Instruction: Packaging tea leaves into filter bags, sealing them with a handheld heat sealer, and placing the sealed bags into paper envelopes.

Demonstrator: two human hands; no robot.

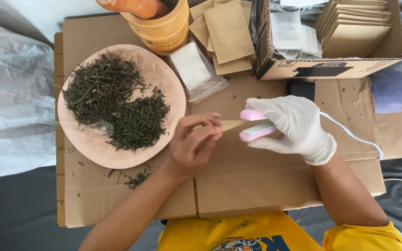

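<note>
yellow shirt (257,234) at bottom edge. further left, pink plate (94,148) of dried herbs (117,104), clear spoon (99,126) resting in them. bare left hand (192,144) pinches brown paper sachet (231,124); gloved right hand (298,128) closed round pink heat sealer (256,131), clamped on sachet's end. risk: crooked feed could seal unevenly; white cord (354,137) may snag. spare sachets (226,32) and cardboard box (340,65) behind, unobstructed.
</note>
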